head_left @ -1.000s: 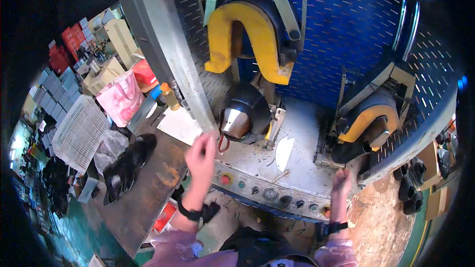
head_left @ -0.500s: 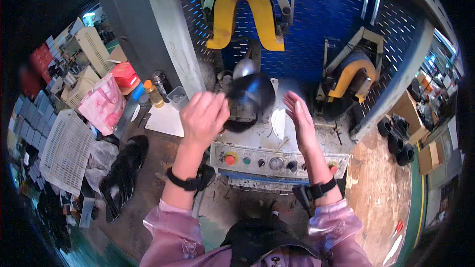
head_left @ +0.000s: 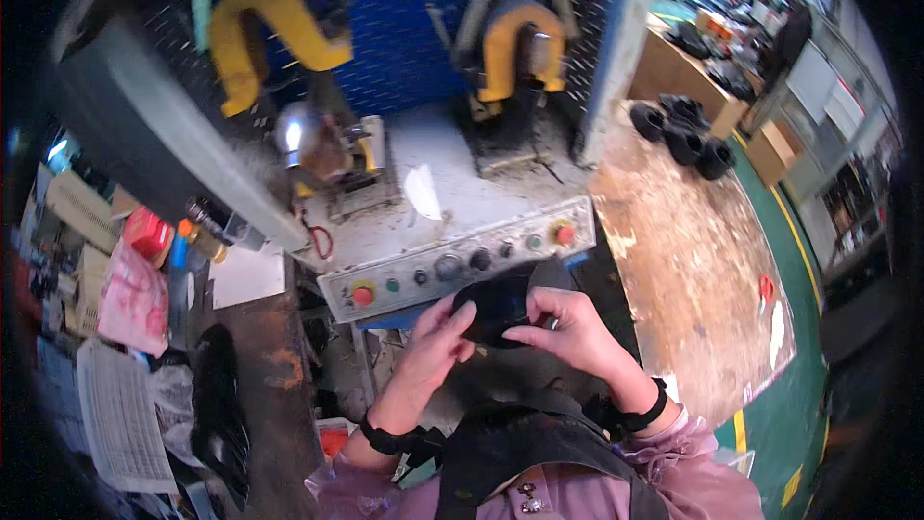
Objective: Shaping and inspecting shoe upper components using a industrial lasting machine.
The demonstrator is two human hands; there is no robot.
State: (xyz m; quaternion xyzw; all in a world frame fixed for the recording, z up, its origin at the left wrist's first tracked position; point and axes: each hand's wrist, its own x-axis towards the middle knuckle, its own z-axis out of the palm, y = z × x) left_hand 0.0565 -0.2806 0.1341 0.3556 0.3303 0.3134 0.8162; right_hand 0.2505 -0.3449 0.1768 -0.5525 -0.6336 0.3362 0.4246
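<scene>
A dark black shoe upper [head_left: 496,310] is held between my two hands, low in front of my body and just below the machine's control panel [head_left: 448,268]. My left hand [head_left: 433,351] grips its left side, with the thumb along the edge. At its right side my right hand [head_left: 575,332] pinches the edge between thumb and fingers. Beyond them, at the left station, a shiny metal shoe form [head_left: 313,143] stands bare under a yellow U-shaped clamp [head_left: 274,19]. A white cut piece [head_left: 422,193] lies on the machine bed.
A second yellow clamp [head_left: 523,29] stands at the right station. Right of the machine, a worn wooden board [head_left: 688,270] bears several black shoes [head_left: 683,140] and red-handled scissors [head_left: 766,291]. To the left are a white plastic basket [head_left: 120,414] and a pink bag [head_left: 135,299].
The black upper has come away from the metal form and down toward my body. My right hand, open before, now grips it too. The view has turned to the right.
</scene>
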